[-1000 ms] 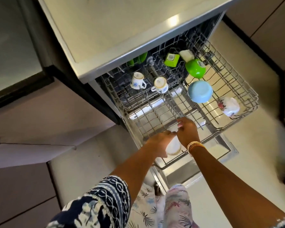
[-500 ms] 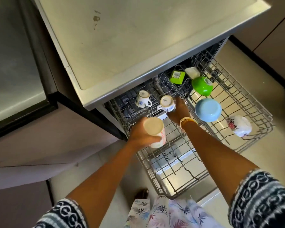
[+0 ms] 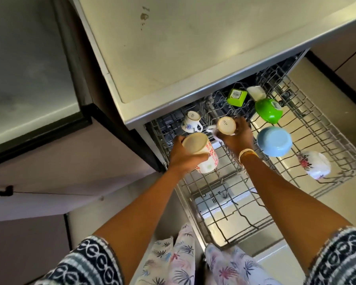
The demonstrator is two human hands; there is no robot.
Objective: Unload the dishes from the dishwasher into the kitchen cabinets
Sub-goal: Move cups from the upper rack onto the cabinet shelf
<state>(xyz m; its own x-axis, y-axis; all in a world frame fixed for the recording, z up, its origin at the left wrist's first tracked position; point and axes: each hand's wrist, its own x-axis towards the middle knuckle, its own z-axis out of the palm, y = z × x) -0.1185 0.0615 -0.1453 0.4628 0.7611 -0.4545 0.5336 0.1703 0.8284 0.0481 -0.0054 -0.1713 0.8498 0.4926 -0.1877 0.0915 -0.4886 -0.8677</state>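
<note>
The dishwasher's upper wire rack (image 3: 308, 128) is pulled out under the steel countertop. My left hand (image 3: 183, 155) grips a white mug with red flowers (image 3: 201, 155), base up, above the rack's left edge. My right hand (image 3: 237, 134) is closed around a small white cup (image 3: 226, 125), upside down, at the rack's back. Another upturned white cup with a blue flower (image 3: 191, 122) stands to its left. A blue bowl (image 3: 273, 140), a green bowl (image 3: 268, 110), a green square container (image 3: 236, 97) and a white floral cup (image 3: 313, 167) lie further right.
The steel countertop (image 3: 193, 48) overhangs the back of the rack. The open dishwasher door (image 3: 224, 204) lies below the rack, by my legs. A cabinet front with a dark handle (image 3: 0, 191) is at the left. Tiled floor lies to the right.
My left hand has lifted the flowered mug out of the rack's front and holds it higher. My right hand has moved to the back and closed around the small white cup.
</note>
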